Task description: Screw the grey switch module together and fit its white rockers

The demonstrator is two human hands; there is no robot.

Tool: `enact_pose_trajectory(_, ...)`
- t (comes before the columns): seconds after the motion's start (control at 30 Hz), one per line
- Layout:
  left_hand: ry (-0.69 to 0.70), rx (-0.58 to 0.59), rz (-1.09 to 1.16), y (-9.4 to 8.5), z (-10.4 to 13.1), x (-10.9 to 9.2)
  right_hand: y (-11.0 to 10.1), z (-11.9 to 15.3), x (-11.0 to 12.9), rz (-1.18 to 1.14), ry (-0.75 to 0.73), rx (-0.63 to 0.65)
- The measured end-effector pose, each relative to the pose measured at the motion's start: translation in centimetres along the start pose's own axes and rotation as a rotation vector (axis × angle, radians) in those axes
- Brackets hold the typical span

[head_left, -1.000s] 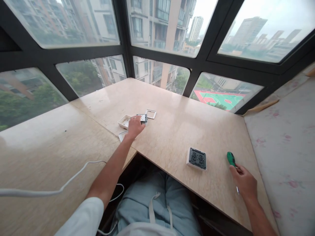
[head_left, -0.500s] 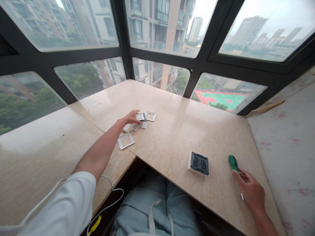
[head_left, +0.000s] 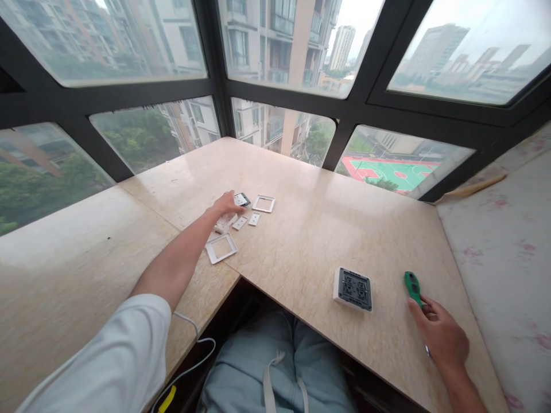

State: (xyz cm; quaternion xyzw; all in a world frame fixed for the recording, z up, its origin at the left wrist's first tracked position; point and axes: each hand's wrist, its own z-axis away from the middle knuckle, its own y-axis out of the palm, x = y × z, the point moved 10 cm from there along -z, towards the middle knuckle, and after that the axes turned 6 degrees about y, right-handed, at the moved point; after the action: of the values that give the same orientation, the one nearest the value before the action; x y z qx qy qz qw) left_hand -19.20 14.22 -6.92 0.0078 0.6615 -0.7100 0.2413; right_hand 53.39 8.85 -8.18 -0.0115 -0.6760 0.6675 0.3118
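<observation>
My left hand (head_left: 226, 204) is stretched out over the far part of the worktop (head_left: 301, 235), fingers closing on a small switch module (head_left: 241, 199) that lies among loose white pieces: a square frame (head_left: 263, 203) just beside it, two little rocker caps (head_left: 247, 221) nearer me, and a larger white frame (head_left: 221, 248) near the worktop's inner edge. I judge the module light, stiff plastic with hard corners; pinching it by two opposite sides should hold it best, since its face looks smooth and could slip.

My right hand (head_left: 441, 338) rests on the worktop, its grip loosely closed around a green-handled screwdriver (head_left: 413, 287); only the handle shows clearly past my fingers. Between my hands, near the front edge, a second switch unit (head_left: 353, 288) lies with its grey mechanism up, touching neither hand. A white cable (head_left: 189, 367) hangs by my knees.
</observation>
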Motion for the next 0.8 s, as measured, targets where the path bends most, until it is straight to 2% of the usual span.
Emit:
enact_pose_trajectory(0.13,0.039,0.013,-0.014,-0.2,-0.1,-0.4,0.1,0.1,0.5,0.05,-0.087,-0.035)
enact_pose_trajectory(0.23,0.086,-0.021,-0.053,-0.9,0.9,-1.4,0.0,0.3,0.8,0.087,-0.13,-0.071)
enact_pose_trajectory(0.33,0.174,-0.099,-0.141,-1.8,2.9,-3.7,0.0,0.5,1.0,0.097,-0.147,-0.093)
enact_pose_trajectory(0.4,0.304,-0.122,-0.284,-1.6,4.5,-6.1,0.0,0.6,1.0,0.097,-0.152,-0.11)
enact_pose_trajectory(0.5,0.452,0.004,-0.362,0.5,5.9,-8.5,0.0,0.5,0.7,0.088,-0.156,-0.136)
enact_pose_trajectory(0.6,0.489,0.142,-0.393,1.9,5.9,-8.7,0.0,0.5,0.7,0.058,-0.188,-0.147)
enact_pose_trajectory(0.8,0.444,0.2,-0.454,1.5,5.3,-7.7,-0.6,1.0,1.1,-0.008,-0.222,-0.176)
